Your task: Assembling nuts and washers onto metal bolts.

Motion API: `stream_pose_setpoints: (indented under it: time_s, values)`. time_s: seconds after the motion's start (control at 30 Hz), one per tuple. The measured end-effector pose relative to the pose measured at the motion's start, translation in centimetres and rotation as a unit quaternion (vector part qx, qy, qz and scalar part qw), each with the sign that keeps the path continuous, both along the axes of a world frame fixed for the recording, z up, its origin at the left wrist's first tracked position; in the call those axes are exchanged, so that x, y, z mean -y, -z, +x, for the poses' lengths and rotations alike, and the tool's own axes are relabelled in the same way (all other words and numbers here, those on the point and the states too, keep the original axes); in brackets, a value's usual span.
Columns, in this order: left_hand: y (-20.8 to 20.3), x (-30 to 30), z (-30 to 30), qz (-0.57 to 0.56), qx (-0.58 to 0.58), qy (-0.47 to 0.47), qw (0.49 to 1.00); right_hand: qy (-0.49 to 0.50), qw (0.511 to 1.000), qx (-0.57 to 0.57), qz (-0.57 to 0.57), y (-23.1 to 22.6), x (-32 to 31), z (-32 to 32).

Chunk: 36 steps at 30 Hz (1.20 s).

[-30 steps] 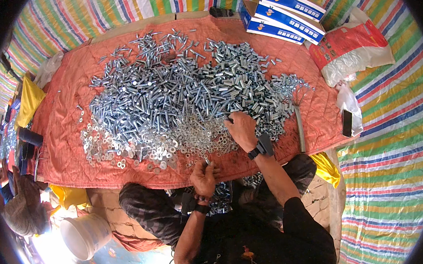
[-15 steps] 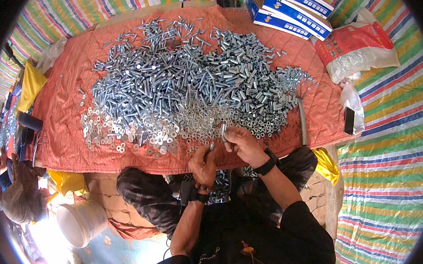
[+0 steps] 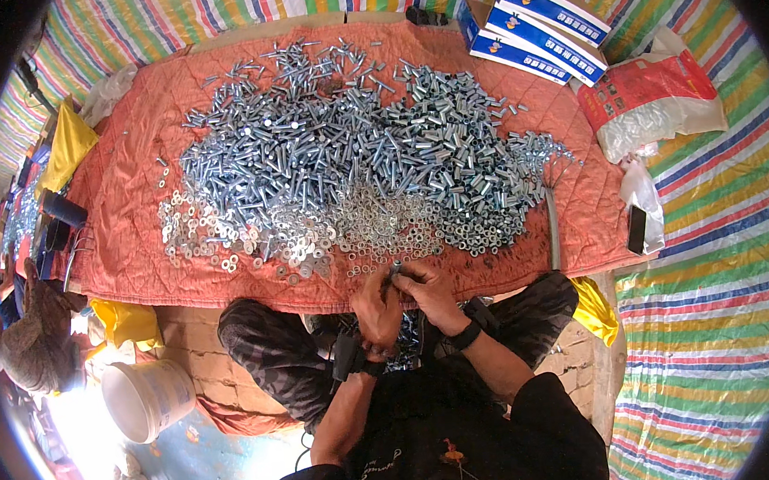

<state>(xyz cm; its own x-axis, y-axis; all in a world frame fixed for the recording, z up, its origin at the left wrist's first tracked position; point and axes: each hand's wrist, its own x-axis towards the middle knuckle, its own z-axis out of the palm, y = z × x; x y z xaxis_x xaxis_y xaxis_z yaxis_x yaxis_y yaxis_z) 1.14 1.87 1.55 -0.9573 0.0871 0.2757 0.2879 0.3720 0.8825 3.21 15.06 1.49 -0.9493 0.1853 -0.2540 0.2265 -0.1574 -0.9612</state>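
Observation:
A big heap of shiny metal bolts, sleeves and washers (image 3: 354, 167) covers an orange quilted cloth (image 3: 134, 180) in front of me. My left hand (image 3: 375, 309) and my right hand (image 3: 429, 292) meet at the cloth's near edge, fingers pinched together on one small metal bolt (image 3: 394, 270). Flat washers (image 3: 226, 241) lie spread along the heap's near left side. A black band is on each wrist. More metal pieces (image 3: 405, 334) lie in my lap between my knees.
Blue and white cardboard boxes (image 3: 538, 19) sit at the far right, a red and white sack (image 3: 649, 101) beside them. A dark phone (image 3: 636, 229) lies at the cloth's right edge. A white bucket (image 3: 148, 400) stands lower left. Another person (image 3: 34, 341) crouches at the left.
My right hand drew back from the heap to the near edge with a small piece. It now meets my left hand, and both pinch that piece.

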Motion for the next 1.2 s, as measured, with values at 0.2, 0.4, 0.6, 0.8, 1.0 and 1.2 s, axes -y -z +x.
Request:
stream_pose_setpoints:
  time_s: [0.2,0.4,0.6,0.8,1.0,1.2]
  values:
    - [0.1,1.4,1.1,0.370,0.233,0.099,0.894,-0.054,0.994,-0.019,0.089,-1.1,0.6,0.2]
    - [2.4,2.6,1.0,0.333,0.177,0.027,0.926,-0.211,0.934,-0.137,0.254,-1.7,0.5,-1.5]
    - [1.2,3.0,0.9,0.377,0.202,0.014,0.904,-0.103,0.891,-0.168,0.409,-1.2,1.1,-6.7]
    - [1.9,3.2,1.1,0.399,0.202,-0.023,0.894,-0.120,0.836,-0.133,0.519,-0.2,4.4,-9.5]
    - [2.7,3.2,0.9,0.337,0.162,-0.037,0.927,-0.154,0.792,-0.125,0.577,0.4,4.5,-10.3]
    - [1.3,2.6,0.5,0.341,0.151,-0.038,0.927,-0.116,0.865,-0.177,0.455,0.6,0.9,-9.7]
